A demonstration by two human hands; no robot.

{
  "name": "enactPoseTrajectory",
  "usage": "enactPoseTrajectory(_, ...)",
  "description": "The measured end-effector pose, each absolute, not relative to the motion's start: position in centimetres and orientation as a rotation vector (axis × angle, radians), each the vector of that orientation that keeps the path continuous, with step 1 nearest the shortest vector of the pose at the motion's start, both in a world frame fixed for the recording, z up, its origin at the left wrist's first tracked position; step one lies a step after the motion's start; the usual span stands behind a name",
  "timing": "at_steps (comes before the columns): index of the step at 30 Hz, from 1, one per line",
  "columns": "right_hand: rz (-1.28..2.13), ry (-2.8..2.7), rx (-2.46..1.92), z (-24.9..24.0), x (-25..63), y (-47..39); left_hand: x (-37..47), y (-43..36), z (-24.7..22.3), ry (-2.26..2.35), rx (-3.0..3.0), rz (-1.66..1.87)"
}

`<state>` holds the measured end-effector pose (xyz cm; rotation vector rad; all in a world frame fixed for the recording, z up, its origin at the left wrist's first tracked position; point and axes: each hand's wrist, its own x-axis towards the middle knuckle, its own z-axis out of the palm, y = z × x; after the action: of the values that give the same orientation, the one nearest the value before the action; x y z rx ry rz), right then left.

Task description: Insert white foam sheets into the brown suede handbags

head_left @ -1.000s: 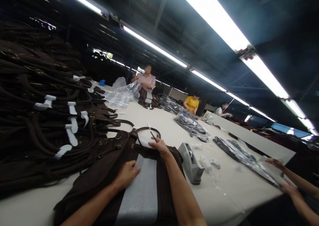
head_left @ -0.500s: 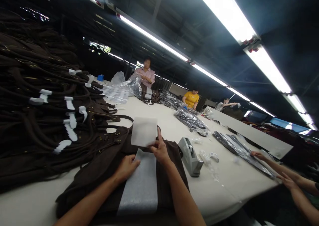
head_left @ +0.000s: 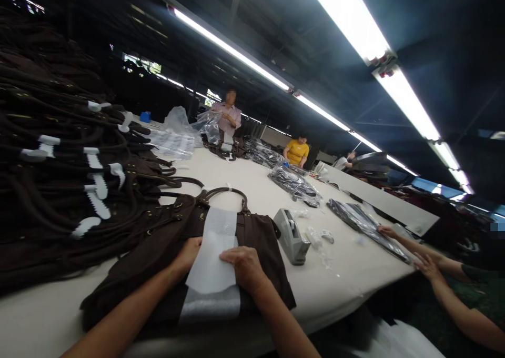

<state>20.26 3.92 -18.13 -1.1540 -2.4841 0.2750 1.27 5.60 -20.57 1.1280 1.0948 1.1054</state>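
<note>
The cream worktop (head_left: 256, 176) stretches out beyond the fingers of the left hand (head_left: 189, 255) and the right hand (head_left: 245, 267). A tall pile of dark bags (head_left: 39, 205) rises to the left of the left fingers, white spacers clipped among its handles.

Directly under both sets of fingers lies one dark brown bag (head_left: 262, 239), flat, its width running across in front of the person. Its looped handle (head_left: 226, 190) stands on the far side of the fingers. To the right of the right fingers, just beside the bag, is a grey tape dispenser (head_left: 291, 239).

The white sheet (head_left: 207, 268) is the thing being handled. Its long axis runs from the handle side back toward the person, crosswise to the bag's width, and it passes between the two hands. A silvery strip (head_left: 211, 304) shows below it, on the person's side of the fingers.

The right hand is the nearer: its bent fingertips rest on top of the sheet by the right edge, while its thumb is hidden, so pressing or pinching cannot be told apart. The left fingers are curled at the left edge, their tips partly covered by the sheet; whether they grip anything cannot be told.
</note>
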Motion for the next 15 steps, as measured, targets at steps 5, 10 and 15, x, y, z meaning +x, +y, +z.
enactPoseTrajectory(5, 0.06, -2.601, -1.13, -17.62, 20.26, 3.61, 1.3, 5.29, -20.11, 1.114, 1.074, 1.089)
enactPoseTrajectory(10, -0.041, -2.656, -1.1, -17.79, 20.47, 4.09, 1.31, 5.4, -20.05, 1.196, 1.056, 1.074)
enactPoseTrajectory(15, 0.048, -2.645, -1.077, -18.24, 20.69, 4.0, 1.08, 5.79, -19.93, 1.339, 1.07, 1.066)
